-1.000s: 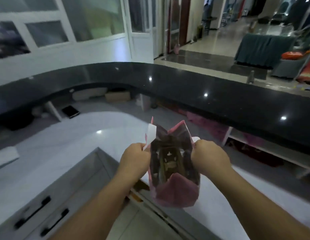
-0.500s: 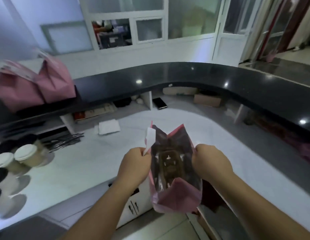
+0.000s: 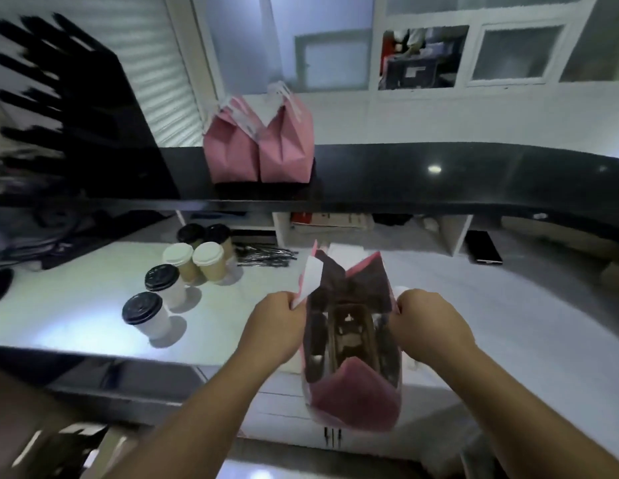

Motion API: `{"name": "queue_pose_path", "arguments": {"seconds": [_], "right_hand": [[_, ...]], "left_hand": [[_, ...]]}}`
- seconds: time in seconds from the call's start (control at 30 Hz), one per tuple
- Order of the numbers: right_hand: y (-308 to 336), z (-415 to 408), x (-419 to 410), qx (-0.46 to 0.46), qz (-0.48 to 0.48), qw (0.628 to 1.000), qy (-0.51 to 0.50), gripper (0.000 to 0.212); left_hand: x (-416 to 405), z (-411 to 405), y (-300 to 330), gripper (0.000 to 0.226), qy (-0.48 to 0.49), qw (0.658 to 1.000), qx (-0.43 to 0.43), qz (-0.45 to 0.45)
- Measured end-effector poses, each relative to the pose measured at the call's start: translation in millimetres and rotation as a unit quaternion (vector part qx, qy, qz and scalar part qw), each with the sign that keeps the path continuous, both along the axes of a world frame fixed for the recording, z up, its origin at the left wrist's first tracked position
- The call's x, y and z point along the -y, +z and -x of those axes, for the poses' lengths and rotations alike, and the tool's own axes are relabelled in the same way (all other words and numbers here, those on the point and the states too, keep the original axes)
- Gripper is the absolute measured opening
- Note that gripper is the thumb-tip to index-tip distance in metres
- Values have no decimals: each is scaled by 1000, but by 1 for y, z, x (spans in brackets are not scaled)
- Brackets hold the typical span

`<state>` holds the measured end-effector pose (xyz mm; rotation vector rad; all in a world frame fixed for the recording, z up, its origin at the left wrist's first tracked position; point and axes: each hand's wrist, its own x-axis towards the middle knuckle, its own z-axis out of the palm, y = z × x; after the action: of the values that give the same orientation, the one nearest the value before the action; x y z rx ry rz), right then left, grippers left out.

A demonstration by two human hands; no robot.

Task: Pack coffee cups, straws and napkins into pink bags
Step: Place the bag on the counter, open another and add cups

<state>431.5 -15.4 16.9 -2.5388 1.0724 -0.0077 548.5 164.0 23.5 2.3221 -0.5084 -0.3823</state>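
Note:
An open pink bag (image 3: 356, 406) hangs in the air in front of me, over the front edge of the white counter (image 3: 76, 305). My left hand (image 3: 273, 326) grips its left rim and white handle. Gripping the bag's right rim is my right hand (image 3: 429, 323). Inside the bag I see a brown cup carrier with dark items. Several lidded coffee cups (image 3: 183, 271) stand on the counter to the left, some with black lids, some with white. A bundle of wrapped straws (image 3: 266, 255) lies behind them.
Two closed pink bags (image 3: 259, 146) stand on the raised black ledge (image 3: 439, 181) at the back. A phone (image 3: 482, 247) lies on the counter at the right. White drawers are below the counter's edge. A dark rack fills the upper left.
The view has swung left: the cups, straws and the two pink bags now sit ahead. Both hands keep the same hold on the open bag.

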Motion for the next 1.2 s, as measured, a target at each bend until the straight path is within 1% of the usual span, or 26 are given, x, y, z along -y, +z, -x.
{"name": "queue_pose_path", "arguments": {"seconds": [0.2,0.4,0.67,0.9,1.0,1.1,1.2], "right_hand": [[-8,-70,-11,1,-43,997,59,20],[-19,-139,-27,-3,-38,997,67,23],[-33,-219,-49,-18,-15,1000,13,33],[-39,-252,-69,-16,-25,999,-34,35],[-43,-257,-74,-21,-33,999,-32,34],[-47,-258,-76,-27,-53,998,-20,36],[-45,-258,-72,-30,-61,998,-1,38]], "left_hand": [[-15,-57,-3,45,53,998,-4,-30],[-37,-129,-10,37,66,997,-10,-46],[-62,-220,-15,34,1,998,-15,-54],[-71,-264,-29,30,-70,995,-12,-71],[-72,-273,-41,25,-86,995,-48,-35],[-73,-273,-46,36,-106,990,-97,5],[-78,-273,-44,51,-130,975,-174,35]]}}
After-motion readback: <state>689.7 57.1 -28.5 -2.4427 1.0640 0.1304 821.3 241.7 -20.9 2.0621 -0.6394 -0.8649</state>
